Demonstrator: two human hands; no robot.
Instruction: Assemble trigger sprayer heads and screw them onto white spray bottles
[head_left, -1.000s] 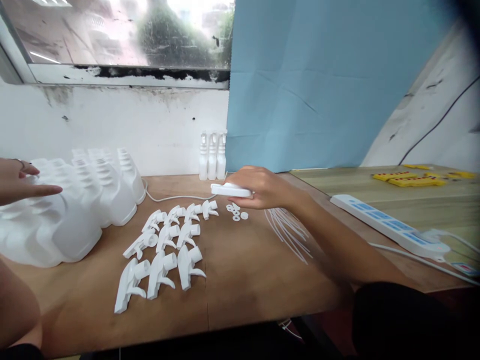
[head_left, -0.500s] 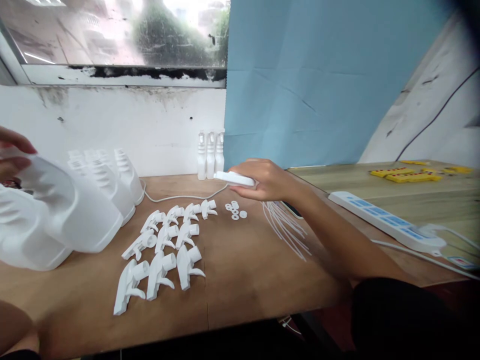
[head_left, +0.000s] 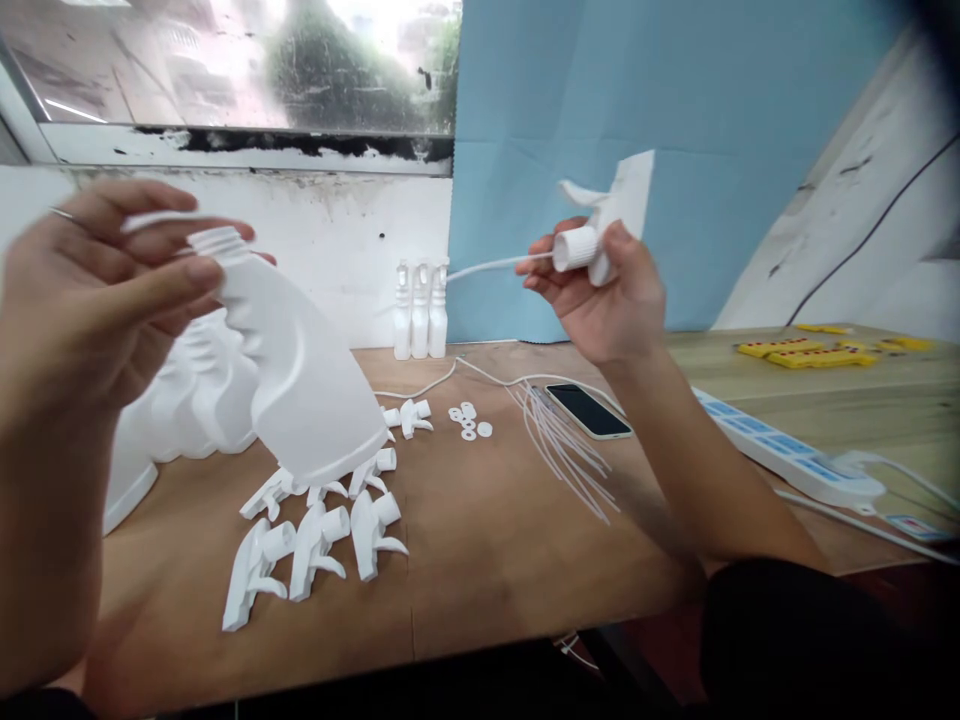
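My left hand (head_left: 112, 290) is closed around the neck of a white plastic spray bottle (head_left: 307, 370), which leans with its base to the lower right. The threaded mouth is bare. A blurred pale strip shows between my left fingers; I cannot tell what it is. At the right, my right hand (head_left: 615, 310) grips a white trigger spray head (head_left: 630, 195) in the air, its collar facing left. From the collar a thin dip tube (head_left: 487, 267) runs left, apart from the bottle. Below the bottle, several trigger heads (head_left: 259, 570) lie on the brown table (head_left: 480, 590).
More white bottles (head_left: 202, 400) stand at the left. By the wall are three small bottles with heads (head_left: 420, 325). Small white rings (head_left: 469, 421), loose tubes (head_left: 562, 455), a phone (head_left: 589, 410), a power strip (head_left: 787, 450) and yellow parts (head_left: 814, 352) lie rightward.
My left hand has brought the bottle rightward from the left edge, over the trigger heads. My right hand has risen and turned, so the spray head and its tube now show.
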